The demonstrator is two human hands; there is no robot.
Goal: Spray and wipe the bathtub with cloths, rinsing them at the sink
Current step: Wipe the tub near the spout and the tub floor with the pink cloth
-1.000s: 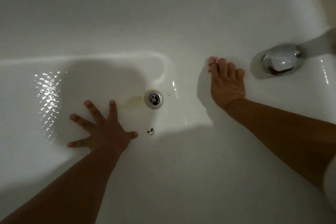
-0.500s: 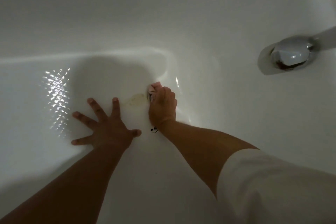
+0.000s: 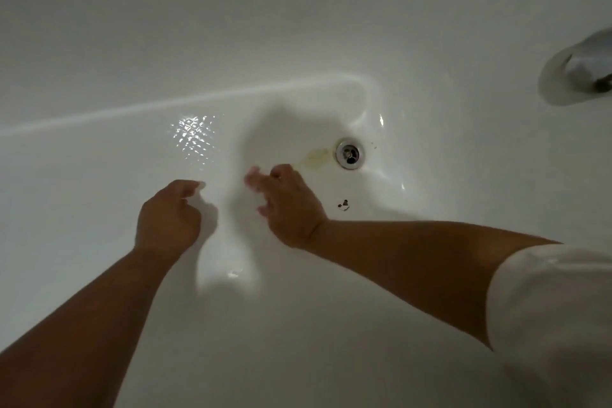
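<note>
White enamel forms the bathtub (image 3: 331,26), whose far wall fills the upper half of the head view and whose floor occupies the lower half, the two meeting along a pale curved seam that runs from the left edge up toward the drain corner. Both bare forearms of the person reach down into the tub from the bottom of the frame; a white sleeve (image 3: 556,308) covers the upper right arm at the lower right. A chrome spout (image 3: 583,76), blurred and cut by the right edge, projects from the end wall at the upper right. The right hand (image 3: 291,205) lies over the tub floor just left of the drain, its fingers blurred and partly spread; a small pink cloth (image 3: 253,177) shows at the fingertips, apparently pressed under or pinched by them, though the blur prevents telling how firmly it is held. The left hand (image 3: 169,214) sits near the right one, on the left, with its fingers curled inward in a loose fist; it appears to hold nothing, and whether it touches the floor cannot be told. A patch of diamond-patterned glare (image 3: 195,136) marks the textured floor beyond the left hand. The round metal drain (image 3: 350,153) lies in the recessed corner, with a faint yellowish stain (image 3: 316,156) just beside it on the left. A small dark speck of debris (image 3: 343,205) rests on the floor nearer the camera, between the drain and the right wrist.
</note>
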